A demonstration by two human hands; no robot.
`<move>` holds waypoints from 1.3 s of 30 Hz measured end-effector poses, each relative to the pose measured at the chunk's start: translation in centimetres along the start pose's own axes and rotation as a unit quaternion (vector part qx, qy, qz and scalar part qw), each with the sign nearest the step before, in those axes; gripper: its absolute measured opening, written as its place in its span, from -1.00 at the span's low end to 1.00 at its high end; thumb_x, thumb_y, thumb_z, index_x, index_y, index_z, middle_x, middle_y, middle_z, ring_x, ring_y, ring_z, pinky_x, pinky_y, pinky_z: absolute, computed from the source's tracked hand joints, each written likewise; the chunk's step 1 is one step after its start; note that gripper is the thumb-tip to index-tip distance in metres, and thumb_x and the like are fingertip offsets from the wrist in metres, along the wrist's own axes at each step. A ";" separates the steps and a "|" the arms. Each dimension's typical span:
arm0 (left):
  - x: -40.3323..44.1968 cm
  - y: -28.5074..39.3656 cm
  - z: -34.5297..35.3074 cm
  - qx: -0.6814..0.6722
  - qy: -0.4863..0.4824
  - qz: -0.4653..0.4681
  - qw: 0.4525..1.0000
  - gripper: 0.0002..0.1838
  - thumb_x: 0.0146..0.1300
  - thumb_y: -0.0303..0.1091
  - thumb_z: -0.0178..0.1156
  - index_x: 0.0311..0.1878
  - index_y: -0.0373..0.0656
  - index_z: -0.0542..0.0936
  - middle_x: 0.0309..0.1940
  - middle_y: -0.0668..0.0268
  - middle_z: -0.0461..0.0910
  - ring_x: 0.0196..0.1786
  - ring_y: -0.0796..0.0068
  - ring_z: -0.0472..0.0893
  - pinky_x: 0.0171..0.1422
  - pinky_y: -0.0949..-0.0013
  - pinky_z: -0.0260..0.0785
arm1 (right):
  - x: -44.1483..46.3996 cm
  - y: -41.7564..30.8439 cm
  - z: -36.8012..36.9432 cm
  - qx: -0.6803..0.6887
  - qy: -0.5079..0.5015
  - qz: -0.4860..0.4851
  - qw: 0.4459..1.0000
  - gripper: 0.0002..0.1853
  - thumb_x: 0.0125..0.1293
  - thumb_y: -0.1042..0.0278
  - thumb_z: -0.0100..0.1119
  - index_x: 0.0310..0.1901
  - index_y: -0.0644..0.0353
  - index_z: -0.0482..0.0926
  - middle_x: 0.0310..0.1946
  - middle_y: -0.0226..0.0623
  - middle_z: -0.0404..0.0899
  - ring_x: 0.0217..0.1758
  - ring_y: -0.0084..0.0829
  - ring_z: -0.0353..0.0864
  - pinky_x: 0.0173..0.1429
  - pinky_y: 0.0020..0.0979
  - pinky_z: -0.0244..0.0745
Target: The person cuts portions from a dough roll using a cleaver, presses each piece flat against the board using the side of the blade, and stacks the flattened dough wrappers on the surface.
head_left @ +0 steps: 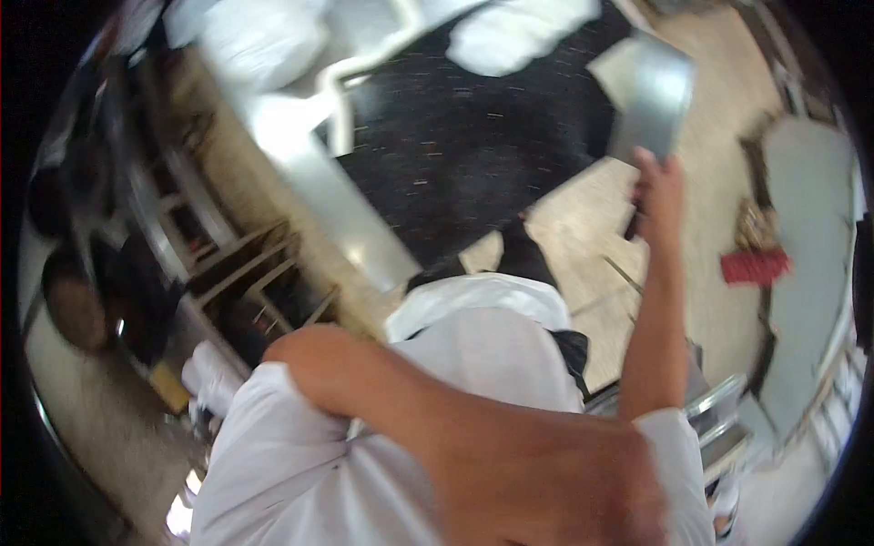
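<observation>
My right hand (659,196) reaches out at the upper right, its fingers closed on the near end of a flat, shiny metal piece (663,98) that looks like a wide blade. The piece points away from me. Across my white shirt (328,482) lies my left arm, bent toward the lower right. My left hand (633,500) is close to the camera near my right sleeve, smeared by motion, so its fingers and anything in them cannot be made out.
A dark speckled surface (464,136) lies ahead, with a white bundle (519,35) at its far side. Metal racks (173,209) stand on the left. A red object (756,267) is at the right, beside a grey-green surface (806,209).
</observation>
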State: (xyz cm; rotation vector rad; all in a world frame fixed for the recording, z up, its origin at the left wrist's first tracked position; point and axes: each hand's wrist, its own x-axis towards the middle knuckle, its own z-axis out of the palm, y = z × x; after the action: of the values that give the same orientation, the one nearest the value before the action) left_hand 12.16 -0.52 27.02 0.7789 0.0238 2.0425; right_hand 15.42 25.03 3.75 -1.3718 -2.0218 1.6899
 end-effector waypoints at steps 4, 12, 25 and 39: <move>-0.2 0.4 0.3 -0.013 -0.018 0.050 0.998 -0.63 0.42 -0.39 0.21 -0.56 -0.17 0.41 -0.64 0.25 0.40 -0.59 0.23 0.48 -0.50 0.17 0.28 | 0.8 -1.1 1.7 0.033 -0.010 -0.033 0.999 -0.76 0.42 0.18 0.33 -0.16 0.12 0.52 -0.54 -0.50 0.41 -0.60 -0.60 0.39 -0.52 -0.45 0.36; -7.6 5.6 -6.3 0.556 -0.037 -0.074 0.827 -0.85 0.33 -0.29 0.39 -0.35 -0.08 0.69 -0.36 0.30 0.64 -0.32 0.29 0.66 -0.29 0.25 0.44 | 0.4 0.5 1.9 0.105 -0.083 0.091 0.987 -0.81 0.47 0.27 0.26 -0.10 0.08 0.44 -0.50 -0.50 0.42 -0.58 -0.59 0.44 -0.51 -0.46 0.39; -22.9 12.3 -24.5 0.820 0.459 -0.064 0.338 -0.63 0.23 -0.26 0.49 -0.05 -0.24 0.58 -0.15 0.12 0.58 -0.09 0.06 0.59 -0.01 0.10 0.46 | -14.1 -3.5 11.9 -0.376 -0.189 -0.328 0.846 -0.87 0.44 0.41 0.17 -0.06 0.18 0.47 -0.31 -0.11 0.64 -0.36 -0.14 0.73 -0.30 -0.18 0.58; -22.4 15.5 -23.9 0.833 0.411 -0.097 0.359 -0.75 0.22 -0.39 0.35 -0.07 -0.28 0.63 -0.16 0.03 0.65 -0.13 -0.06 0.67 0.00 0.05 0.53 | -16.2 -8.5 20.3 -0.524 -0.261 -0.329 0.741 -0.84 0.47 0.46 -0.01 0.03 0.19 0.44 -0.18 0.03 0.66 -0.15 0.06 0.77 -0.07 0.00 0.69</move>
State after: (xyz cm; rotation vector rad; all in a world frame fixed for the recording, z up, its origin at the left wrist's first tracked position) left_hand -3.87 -20.08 1.12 0.4930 2.9119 1.1932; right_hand 7.14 -0.09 10.55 -0.0496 -3.4351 0.5538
